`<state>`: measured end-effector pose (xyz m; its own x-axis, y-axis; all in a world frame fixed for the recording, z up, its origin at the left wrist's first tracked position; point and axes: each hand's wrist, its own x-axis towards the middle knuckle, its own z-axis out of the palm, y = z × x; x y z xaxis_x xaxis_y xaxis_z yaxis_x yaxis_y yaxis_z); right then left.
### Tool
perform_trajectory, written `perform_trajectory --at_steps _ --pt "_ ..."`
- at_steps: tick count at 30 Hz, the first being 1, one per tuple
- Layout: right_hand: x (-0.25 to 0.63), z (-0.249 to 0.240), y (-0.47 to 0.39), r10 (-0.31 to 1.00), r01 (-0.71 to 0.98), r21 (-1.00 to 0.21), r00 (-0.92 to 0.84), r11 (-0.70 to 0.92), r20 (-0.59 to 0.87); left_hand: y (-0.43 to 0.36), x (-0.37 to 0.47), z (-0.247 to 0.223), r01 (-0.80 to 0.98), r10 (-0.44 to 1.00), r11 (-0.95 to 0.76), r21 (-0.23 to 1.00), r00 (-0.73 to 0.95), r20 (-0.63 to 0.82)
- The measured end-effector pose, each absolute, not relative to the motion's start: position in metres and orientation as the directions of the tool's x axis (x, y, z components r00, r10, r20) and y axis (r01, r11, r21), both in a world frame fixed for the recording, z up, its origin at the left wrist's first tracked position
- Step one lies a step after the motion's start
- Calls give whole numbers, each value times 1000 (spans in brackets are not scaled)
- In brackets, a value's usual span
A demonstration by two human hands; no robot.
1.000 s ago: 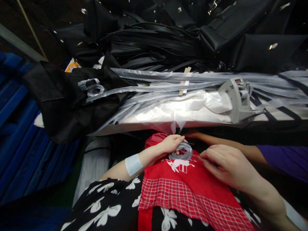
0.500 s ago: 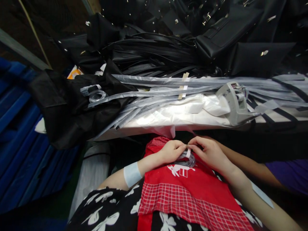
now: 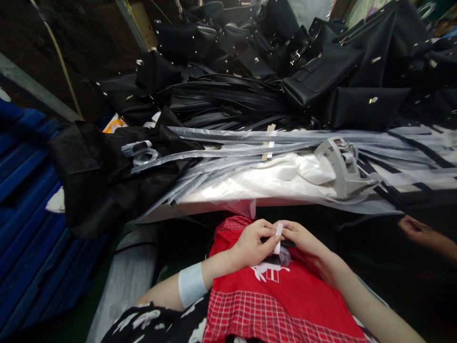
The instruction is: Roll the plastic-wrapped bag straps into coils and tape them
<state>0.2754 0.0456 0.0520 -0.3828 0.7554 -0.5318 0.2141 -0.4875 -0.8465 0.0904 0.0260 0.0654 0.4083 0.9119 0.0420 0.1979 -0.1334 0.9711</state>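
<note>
1. Since the left hand's (image 3: 250, 245) grip pinches the white strip (image 3: 279, 237), keep that flat imo.
2. Right hand's (image 3: 305, 240) grip curls close, can't tell its hold.
3. Coil (image 3: 284, 257) sits near, over the apron (image 3: 303, 295); keep it snug.

Pale-edged worktable (image 3: 210, 208), blue slatted stack (image 3: 32, 205) at left, slanted metal beam (image 3: 39, 90); dark green floor (image 3: 50, 328)
</note>
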Motion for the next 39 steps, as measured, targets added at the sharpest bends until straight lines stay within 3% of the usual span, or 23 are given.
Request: perform_trajectory --at_steps 3,11,14,17,20,23,28,33,39 --pt "271 58 44 716 48 -790 -391 -611 -578 24 89 66 256 929 -125 959 370 22" --pt "273 60 45 681 1 -741 -394 -671 -617 20 90 63 269 932 -134 954 362 29" --pt "272 60 44 756 63 -822 -358 -566 -548 21 91 61 257 944 -83 963 331 -7" --pt "269 59 38 888 214 -916 -249 -338 -386 22 92 60 200 941 54 978 318 -117" --pt "266 60 31 961 418 -903 -192 -103 -199 23 93 61 137 896 223 965 361 -259" --pt "266 63 30 968 502 -865 -208 -16 -139 24 94 63 124 862 308 943 382 -332" --pt "275 70 40 916 422 -904 -336 -60 -218 23 96 71 107 876 305 946 358 -323" --pt "289 80 45 819 318 -914 -434 -251 -376 19 102 71 93 908 286 954 292 -300" --pt "293 86 50 755 365 -871 -452 -330 -475 17 105 69 165 879 283 945 350 -324"
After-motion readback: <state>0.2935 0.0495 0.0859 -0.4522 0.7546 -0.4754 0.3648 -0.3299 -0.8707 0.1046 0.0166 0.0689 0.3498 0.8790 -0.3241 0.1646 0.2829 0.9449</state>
